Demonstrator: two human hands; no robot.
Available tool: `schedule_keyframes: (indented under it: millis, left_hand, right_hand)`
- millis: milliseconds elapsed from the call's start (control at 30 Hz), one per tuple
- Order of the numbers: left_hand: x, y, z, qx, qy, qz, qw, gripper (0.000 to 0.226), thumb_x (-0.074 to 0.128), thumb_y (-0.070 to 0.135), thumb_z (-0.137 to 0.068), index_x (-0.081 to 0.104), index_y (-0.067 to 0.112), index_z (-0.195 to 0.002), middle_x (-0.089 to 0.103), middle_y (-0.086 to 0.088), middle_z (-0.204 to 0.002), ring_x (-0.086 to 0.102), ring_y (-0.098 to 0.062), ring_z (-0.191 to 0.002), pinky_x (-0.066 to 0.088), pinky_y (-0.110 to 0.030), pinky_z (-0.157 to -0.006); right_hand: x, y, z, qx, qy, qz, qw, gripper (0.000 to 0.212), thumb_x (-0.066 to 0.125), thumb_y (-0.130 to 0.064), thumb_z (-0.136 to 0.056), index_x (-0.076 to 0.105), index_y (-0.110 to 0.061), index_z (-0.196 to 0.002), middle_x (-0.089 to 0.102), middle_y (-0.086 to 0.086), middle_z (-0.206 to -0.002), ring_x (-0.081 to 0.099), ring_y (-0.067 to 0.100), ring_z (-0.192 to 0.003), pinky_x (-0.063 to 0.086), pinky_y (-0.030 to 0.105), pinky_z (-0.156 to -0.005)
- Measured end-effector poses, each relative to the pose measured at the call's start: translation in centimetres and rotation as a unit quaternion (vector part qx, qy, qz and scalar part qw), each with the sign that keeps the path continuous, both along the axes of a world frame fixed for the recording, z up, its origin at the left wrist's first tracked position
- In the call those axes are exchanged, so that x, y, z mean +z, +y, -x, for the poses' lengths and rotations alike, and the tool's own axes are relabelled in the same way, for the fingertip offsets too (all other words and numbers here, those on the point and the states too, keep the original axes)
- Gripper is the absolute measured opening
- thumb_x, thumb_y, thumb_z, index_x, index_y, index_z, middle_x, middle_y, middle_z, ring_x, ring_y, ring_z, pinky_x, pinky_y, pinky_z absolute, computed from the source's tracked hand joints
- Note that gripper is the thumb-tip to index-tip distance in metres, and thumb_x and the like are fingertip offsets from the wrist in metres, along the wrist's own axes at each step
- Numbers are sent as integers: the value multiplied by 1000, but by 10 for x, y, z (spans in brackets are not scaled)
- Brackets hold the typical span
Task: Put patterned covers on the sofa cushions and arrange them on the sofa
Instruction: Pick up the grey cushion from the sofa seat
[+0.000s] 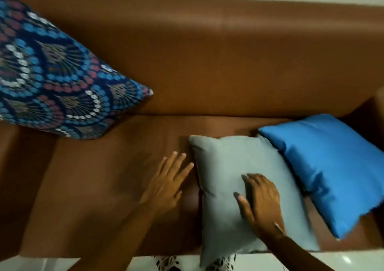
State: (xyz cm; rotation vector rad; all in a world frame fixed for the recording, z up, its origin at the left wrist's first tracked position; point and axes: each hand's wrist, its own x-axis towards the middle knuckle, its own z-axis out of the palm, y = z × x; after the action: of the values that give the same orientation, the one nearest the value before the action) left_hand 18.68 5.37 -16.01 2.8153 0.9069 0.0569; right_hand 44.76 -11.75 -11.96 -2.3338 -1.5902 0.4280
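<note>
grey cushion (239, 177) lies flat on the brown sofa (207, 63) seat at lower centre, long axis toward the backrest. right hand (259, 198) rests spread on it; left hand (166, 183) hovers open beside its left edge.

Brown sofa (207, 67) holds 3 cushions. Patterned cushion (54, 79) – navy w/ blue, pink & white fan motifs – leans on the backrest, far left. Plain grey cushion (224, 167) lies flat on the seat, front edge overhanging. Plain blue cushion (324, 162) lies beside it, overlapping its right edge.
</note>
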Motion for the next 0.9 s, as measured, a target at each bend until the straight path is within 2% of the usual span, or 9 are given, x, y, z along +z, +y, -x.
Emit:
schedule_keyframes:
  millis: [133, 267, 400, 467, 533, 667, 733, 800, 900]
  left_hand:
    - [-35, -22, -55, -82, 61, 2, 995, 126, 74, 21, -58, -4, 20, -157, -1, -15, -166, -3, -37, -153, 9, -53, -123]
    - [-52, -17, -89, -80, 50, -33, 995, 110, 63, 10, -73, -11, 16, -155, -5, -22, -163, -2, -43, -151, 11, -56, -122]
    - [-61, -10, -104, -72, 43, -29, 996, 96, 62, 9, -82, 3, 19, -157, 10, -20, -165, 3, -39, -152, 15, -55, -122]
    - [-58, -5, -102, -88, 51, -41, 994, 86, 64, 9, -85, 16, 19, -156, 17, -15, -164, 11, -37, -152, 20, -54, -121]
    - [-50, -1, -101, -110, 40, -40, 992, 72, 62, 7, -87, 32, 18, -151, 30, -9, -161, 21, -34, -150, 24, -52, -120]
    - [-12, 19, -103, -116, -17, -29, 993, 67, 84, 5, -67, 62, 13, -130, 64, -7, -135, 57, -29, -129, 35, -51, -110]
    - [10, 33, -93, -92, -70, -5, 993, 67, 89, 1, -59, 67, 9, -122, 71, -8, -124, 66, -26, -118, 41, -48, -106]
    - [39, 50, -74, -58, -126, 28, 990, 70, 91, 5, -54, 67, 9, -119, 73, -11, -118, 67, -24, -113, 38, -34, -111]
    - [83, 73, -45, -15, -204, 16, 979, 50, 70, 24, -69, 56, 11, -115, 69, -9, -109, 61, -21, -101, 28, -16, -109]
  right_hand:
    - [-41, -108, -17, 61, -16, 43, 997, 98, 59, -42, -66, 24, -14, -153, 16, 7, -164, 14, 34, -150, 10, 57, -119]
    - [-77, -128, -5, 79, -94, 84, 989, 112, 62, -56, -67, 13, -6, -154, 15, 23, -161, 12, 46, -148, 12, 70, -114]
    - [-94, -94, -1, 18, -141, 88, 986, 105, 65, -48, -73, 13, -5, -153, 21, 22, -159, 14, 42, -149, 8, 67, -116]
    - [-88, -87, 1, -1, -107, 70, 992, 104, 73, -38, -64, 24, -9, -151, 29, 16, -159, 19, 34, -149, 12, 63, -117]
    - [-75, -86, -2, -6, -56, 35, 998, 92, 68, -37, -61, 39, -11, -145, 39, 9, -153, 28, 28, -146, 17, 58, -116]
    - [-20, -64, -24, 18, 8, -40, 999, 75, 63, -18, -56, 52, -12, -130, 58, -9, -135, 51, 22, -130, 13, 31, -116]
    - [12, -49, -31, 22, 44, -89, 995, 70, 52, -17, -61, 52, -13, -131, 55, -14, -134, 38, 3, -138, 20, 25, -114]
    - [43, -31, -34, 10, 68, -139, 988, 73, 46, -18, -63, 51, -23, -135, 58, -12, -135, 35, -5, -138, 27, 20, -115]
    - [80, 15, -33, -36, 57, -194, 979, 52, 53, -28, -76, 57, -26, -127, 65, -11, -124, 59, 10, -120, 39, 15, -101]
